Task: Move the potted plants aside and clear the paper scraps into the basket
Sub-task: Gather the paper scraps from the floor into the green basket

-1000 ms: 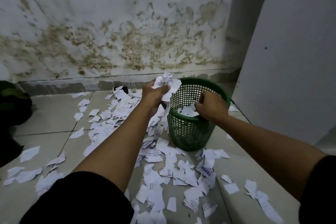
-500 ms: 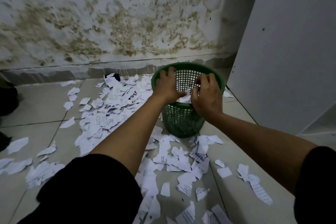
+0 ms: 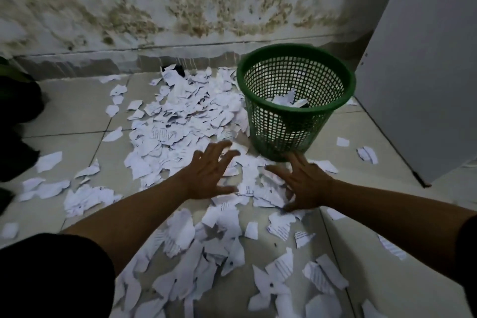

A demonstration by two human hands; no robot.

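A green mesh basket [image 3: 296, 134] stands on the tiled floor near the wall, with a few white scraps in its bottom. Torn white paper scraps [image 3: 180, 121] lie thick on the floor to its left and in front of it. My left hand [image 3: 209, 173] hovers with fingers spread over the scraps just in front of the basket. My right hand [image 3: 307, 183] is spread open too, resting on the scraps at the basket's foot. Neither hand holds anything. At the far left edge are dark shapes, maybe potted plants [image 3: 18, 111], too dim to make out.
A stained, peeling wall [image 3: 180, 2] runs along the back. A white panel [image 3: 423, 59] stands upright to the right of the basket. More scraps [image 3: 278, 279] are scattered across the near floor tiles.
Both hands left the basket rim after dropping a handful of scraps in. They came down and toward me, now spread over the scraps in front of the basket.
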